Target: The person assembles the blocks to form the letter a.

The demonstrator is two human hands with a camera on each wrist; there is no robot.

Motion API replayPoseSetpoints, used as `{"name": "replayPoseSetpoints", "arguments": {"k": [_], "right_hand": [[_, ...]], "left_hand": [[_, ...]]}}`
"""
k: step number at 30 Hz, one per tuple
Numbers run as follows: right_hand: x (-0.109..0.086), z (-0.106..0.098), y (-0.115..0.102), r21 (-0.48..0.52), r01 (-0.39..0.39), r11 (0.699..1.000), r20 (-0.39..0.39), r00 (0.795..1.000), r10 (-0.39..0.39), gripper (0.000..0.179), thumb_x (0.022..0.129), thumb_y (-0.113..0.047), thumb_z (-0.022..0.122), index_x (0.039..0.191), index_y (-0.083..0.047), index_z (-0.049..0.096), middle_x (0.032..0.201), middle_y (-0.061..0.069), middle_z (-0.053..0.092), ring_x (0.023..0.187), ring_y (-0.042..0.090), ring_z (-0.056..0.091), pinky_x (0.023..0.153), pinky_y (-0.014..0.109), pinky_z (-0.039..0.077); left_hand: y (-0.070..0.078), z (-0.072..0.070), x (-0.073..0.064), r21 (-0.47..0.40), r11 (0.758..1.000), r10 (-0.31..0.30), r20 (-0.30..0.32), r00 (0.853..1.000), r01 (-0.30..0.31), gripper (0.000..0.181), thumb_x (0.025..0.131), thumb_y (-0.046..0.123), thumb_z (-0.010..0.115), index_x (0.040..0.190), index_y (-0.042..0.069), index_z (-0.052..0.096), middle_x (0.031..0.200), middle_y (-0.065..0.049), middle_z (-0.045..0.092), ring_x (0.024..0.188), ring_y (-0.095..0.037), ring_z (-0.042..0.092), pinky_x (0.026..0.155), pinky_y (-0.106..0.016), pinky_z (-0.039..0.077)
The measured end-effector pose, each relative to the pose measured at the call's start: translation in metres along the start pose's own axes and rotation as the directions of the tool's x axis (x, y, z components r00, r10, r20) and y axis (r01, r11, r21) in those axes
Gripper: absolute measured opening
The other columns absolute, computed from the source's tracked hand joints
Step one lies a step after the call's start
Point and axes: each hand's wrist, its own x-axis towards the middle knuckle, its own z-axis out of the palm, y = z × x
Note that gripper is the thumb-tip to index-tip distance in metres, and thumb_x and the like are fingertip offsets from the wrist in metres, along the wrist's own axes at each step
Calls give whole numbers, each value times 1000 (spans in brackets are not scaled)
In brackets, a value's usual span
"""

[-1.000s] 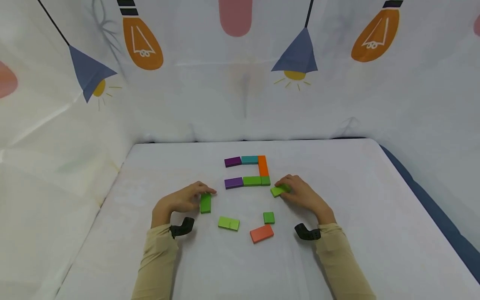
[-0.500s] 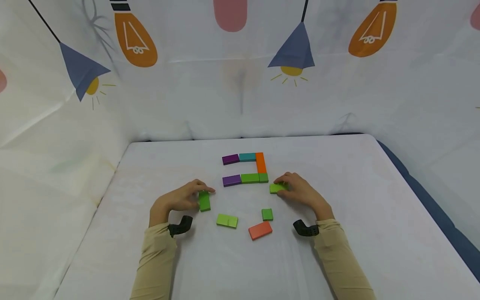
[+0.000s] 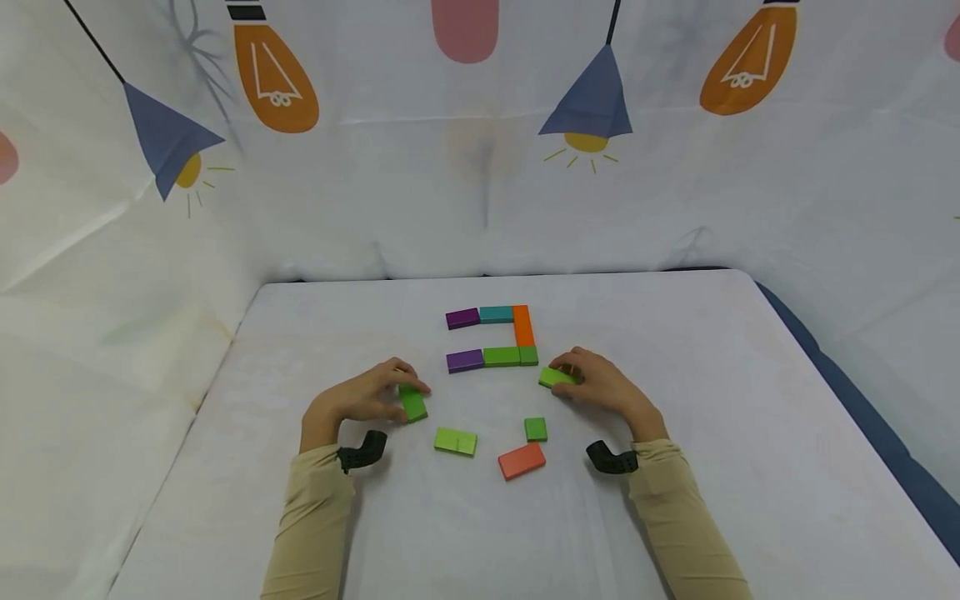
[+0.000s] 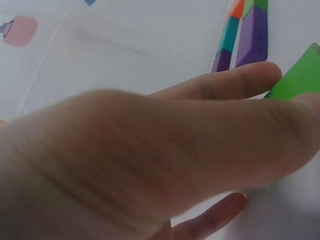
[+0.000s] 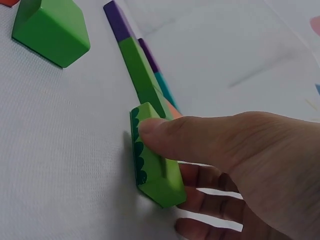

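Note:
My left hand point(image 3: 365, 395) pinches a green block point(image 3: 413, 403) between thumb and fingers, left of the middle of the table. In the left wrist view the thumb lies over that block's point(image 4: 300, 77) near side. My right hand point(image 3: 600, 385) grips a light green block point(image 3: 556, 377) with a dark green scalloped edge, clear in the right wrist view, thumb on one side and fingers on the other. Just beyond it lies a row of purple point(image 3: 465, 360), green point(image 3: 501, 357) and small green point(image 3: 528, 356) blocks. An orange block point(image 3: 524, 326) joins this row to teal point(image 3: 496, 314) and dark purple point(image 3: 462, 318) blocks.
Nearer me lie a light green block point(image 3: 455, 442), a small green block point(image 3: 536, 429) and a coral block point(image 3: 521, 461), the last two close together. All rest on a white-covered table point(image 3: 300, 325). Behind it hangs a white sheet point(image 3: 420, 200) printed with lamps and bulbs.
The green block in my left hand has turned, its near end swinging to the right, with the thumb now by that end. The right hand's block has tilted slightly in its grip.

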Motion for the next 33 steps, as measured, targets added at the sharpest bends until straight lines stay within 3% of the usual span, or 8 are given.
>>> {"name": "replayPoseSetpoints", "arguments": {"k": [10, 18, 33], "right_hand": [[0, 2, -3, -6, -20, 1000, -39, 999, 19, 34, 83, -25, 72, 111, -7, 63, 90, 3, 59, 81, 16, 51, 72, 29, 43], [-2, 5, -4, -3, -53, 999, -67, 996, 52, 32, 82, -26, 71, 107, -6, 64, 89, 3, 60, 79, 15, 50, 71, 29, 42], [-6, 3, -12, 39, -109, 993, -45, 993, 110, 30, 84, -29, 67, 106, -8, 63, 91, 4, 63, 82, 17, 57, 68, 28, 45]], "left_hand": [[-3, -1, 4, 4, 1000, -12, -35, 999, 12, 34, 77, 20, 78, 110, 19, 68, 123, -9, 49, 116, -27, 46, 101, -51, 38], [0, 0, 6, -4, 998, -57, -56, 997, 57, 31, 75, 20, 80, 104, 18, 68, 109, -4, 55, 101, -19, 51, 90, -36, 45], [-5, 5, 8, 8, 994, -113, -56, 992, 113, 26, 77, 31, 78, 97, 19, 65, 93, -2, 55, 88, -16, 47, 78, -30, 40]]}}
